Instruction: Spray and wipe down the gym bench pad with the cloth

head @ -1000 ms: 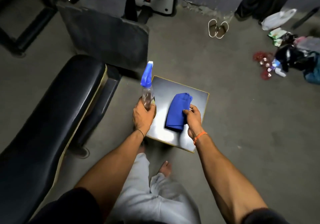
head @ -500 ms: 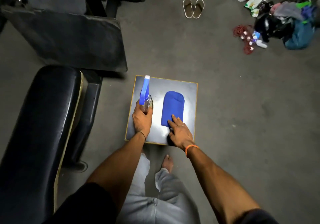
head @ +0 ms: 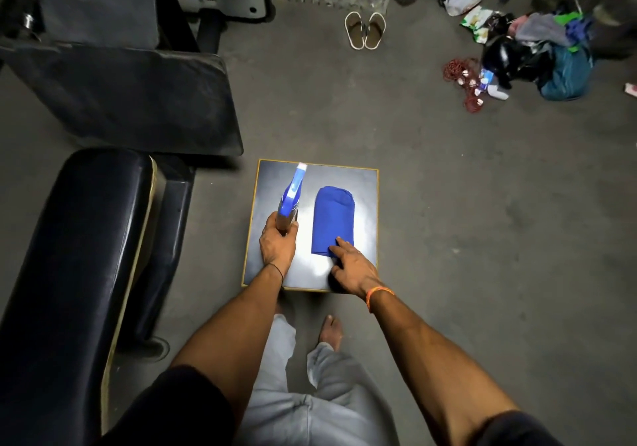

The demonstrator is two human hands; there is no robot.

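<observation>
Floor (head: 448,238) of bare grey concrete fills most of the view. It leaves wide open room to the right of the small table (head: 365,183) and beyond it, up to a pair of sandals (head: 365,30) near the wall. The bench pad (head: 86,256), long, black and glossy, runs down the left side. A narrow strip of floor and the bench's frame lie between its right edge and the table's left edge. Behind it, a second dark pad (head: 138,100) has its near right corner close to the table's far left corner. A heap of clothes and bags (head: 551,59) lies well apart at the far right.

The cloth (head: 332,218), blue and folded into a strip, lies flat near the middle of the table top. 1.0 s ago it was bunched, with the right hand at its right edge. Now it is smoothed out and that hand has moved to its near end. The spray bottle (head: 291,200) stays by the left edge in the same grasp.

The left hand (head: 277,245) has its fingers wrapped round the bottle's clear body, and the blue head points toward the far edge. The right hand (head: 351,266) lies with fingers straight and slightly spread, the fingertips resting on the cloth's near right corner.
</observation>
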